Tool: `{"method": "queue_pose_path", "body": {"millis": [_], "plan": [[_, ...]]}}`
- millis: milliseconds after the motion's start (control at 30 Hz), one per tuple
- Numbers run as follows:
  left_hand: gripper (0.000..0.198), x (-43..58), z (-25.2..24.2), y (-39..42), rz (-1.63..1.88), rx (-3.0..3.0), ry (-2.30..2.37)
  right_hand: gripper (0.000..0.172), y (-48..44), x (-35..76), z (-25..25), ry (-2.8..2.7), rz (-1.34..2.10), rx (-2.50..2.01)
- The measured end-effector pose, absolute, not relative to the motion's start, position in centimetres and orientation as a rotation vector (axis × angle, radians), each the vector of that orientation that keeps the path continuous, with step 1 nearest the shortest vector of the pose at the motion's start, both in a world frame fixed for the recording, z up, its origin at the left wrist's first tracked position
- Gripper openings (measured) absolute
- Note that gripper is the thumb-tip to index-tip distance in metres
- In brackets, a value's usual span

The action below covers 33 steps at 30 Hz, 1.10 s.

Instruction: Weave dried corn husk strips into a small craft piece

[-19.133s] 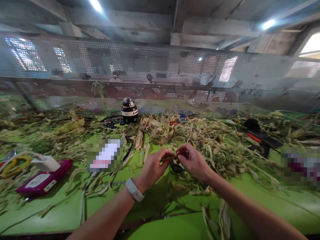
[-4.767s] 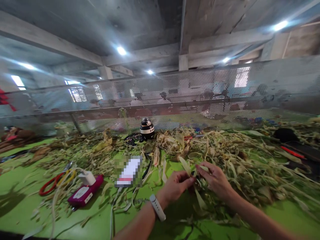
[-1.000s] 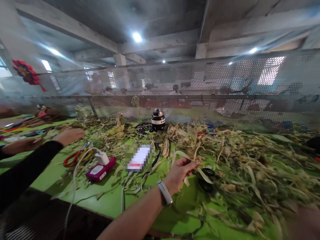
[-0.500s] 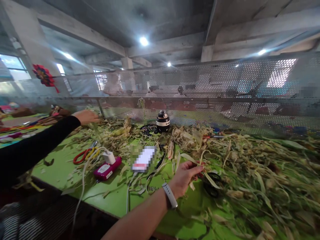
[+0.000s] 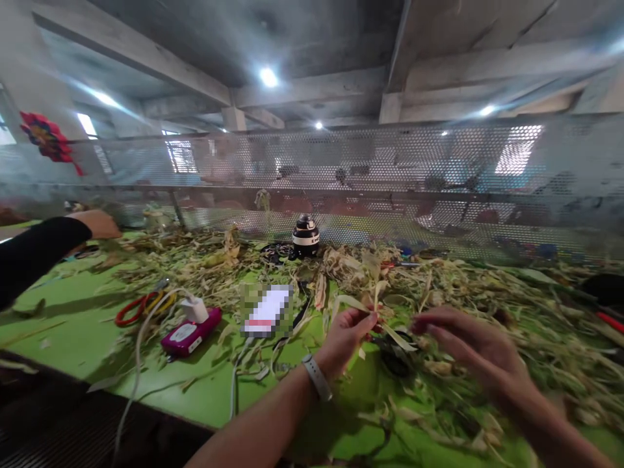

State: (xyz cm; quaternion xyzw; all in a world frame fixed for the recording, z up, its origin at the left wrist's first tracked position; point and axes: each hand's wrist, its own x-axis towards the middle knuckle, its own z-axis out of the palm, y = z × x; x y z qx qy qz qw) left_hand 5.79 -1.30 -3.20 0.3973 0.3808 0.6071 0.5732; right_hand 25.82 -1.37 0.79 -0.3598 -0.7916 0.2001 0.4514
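My left hand, with a pale band on its wrist, pinches a pale corn husk strip between thumb and fingers. Several ends of husk stick out around the fingertips. Right of it, my right hand hovers with fingers stretched forward and thumb apart; it is somewhat blurred and shows nothing held. Beneath and between the hands lie black-handled scissors, partly hidden by husk. A large heap of dried corn husk spreads over the green table on the right.
A phone lies on the green table, beside a magenta power strip with a white cable. Red-and-yellow-handled scissors lie further left. A black jar stands before a perforated metal screen. Another person's black-sleeved arm reaches in at left.
My right hand has come into view from the right, close to the husk in my left hand. The view has turned slightly right. The other person's arm has drawn further left.
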Motion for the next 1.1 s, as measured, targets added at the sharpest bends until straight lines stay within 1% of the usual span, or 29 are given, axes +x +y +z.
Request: {"method": "queue_pose_path", "body": {"millis": [67, 133, 167, 233, 300, 367, 500, 600, 700, 800, 933, 1100], "plan": [[0.038, 5.7, -3.0, -1.4, 1.405, 0.998, 0.916, 0.025, -1.3, 24.8, 1.8, -2.031, 0.513, -0.897], [0.041, 5.7, -3.0, -1.4, 1.394, 1.059, 0.899, 0.026, -0.3, 23.7, 1.2, -2.032, 0.535, -0.935], [0.041, 5.7, -3.1, -1.4, 1.385, 1.092, 0.872, 0.029, 0.3, 23.3, 0.5, -2.006, 0.602, -0.964], [0.04, 5.9, -3.3, -1.4, 1.355, 1.164, 0.807, 0.036, 1.1, 22.7, -0.9, -1.929, 0.87, -0.979], [0.04, 6.0, -3.6, -1.5, 1.329, 1.211, 0.757, 0.039, 1.4, 22.3, -1.9, -1.815, 1.11, -0.967], [0.042, 6.2, -3.7, -1.6, 1.308, 1.214, 0.74, 0.043, 1.3, 22.1, -2.2, -1.722, 1.226, -0.946], [0.045, 6.4, -3.6, -2.0, 1.276, 1.214, 0.74, 0.044, 0.7, 21.7, -1.7, -1.6, 1.233, -0.951], [0.039, 6.4, -3.6, -1.9, 1.3, 1.254, 0.804, 0.043, 0.3, 21.7, -1.7, -1.541, 1.246, -0.95], [0.035, 6.3, -4.0, -1.6, 1.276, 1.325, 0.859, 0.038, 0.2, 21.8, -2.1, -1.51, 1.254, -0.933], [0.035, 6.3, -4.2, -1.3, 1.257, 1.381, 0.838, 0.034, 0.1, 21.9, -2.6, -1.47, 1.256, -0.899], [0.035, 6.5, -4.0, -1.4, 1.258, 1.43, 0.777, 0.034, -0.2, 21.8, -2.4, -1.395, 1.251, -0.902], [0.039, 6.5, -3.9, -1.6, 1.248, 1.306, 0.76, 0.034, -0.5, 21.8, -1.5, -1.423, 1.294, -0.902]]}}
